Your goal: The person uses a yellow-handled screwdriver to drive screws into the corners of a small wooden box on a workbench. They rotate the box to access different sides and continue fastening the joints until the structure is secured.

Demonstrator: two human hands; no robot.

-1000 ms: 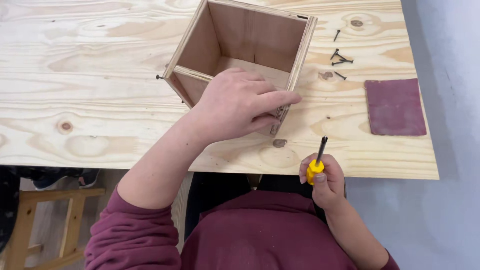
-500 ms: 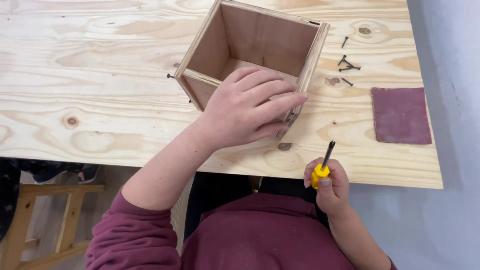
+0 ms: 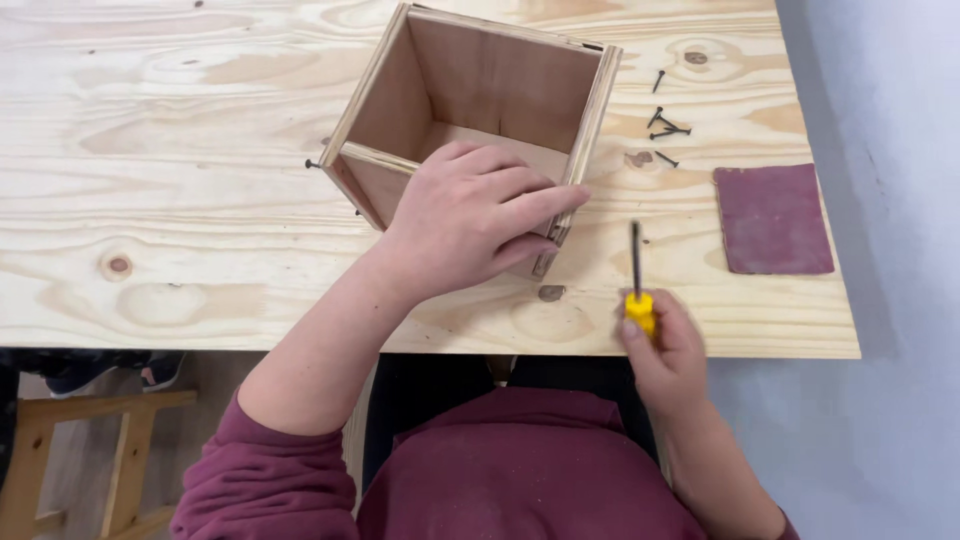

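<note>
Two hands at work: left hand [image 3: 470, 225] presses flat on the open wooden box [image 3: 470, 120] on the counter [image 3: 180, 200]; right hand [image 3: 665, 350] grips a yellow-handled screwdriver [image 3: 638, 290] just beside it.

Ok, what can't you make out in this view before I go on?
- Head view: the near wall of the box is covered by the left hand.
- The screwdriver is motion-blurred; its tip type is unreadable, and the right hand hides most of the handle.
- The screws are too small to count or see their heads.
- The table is cut off at the top and left edges.
</note>
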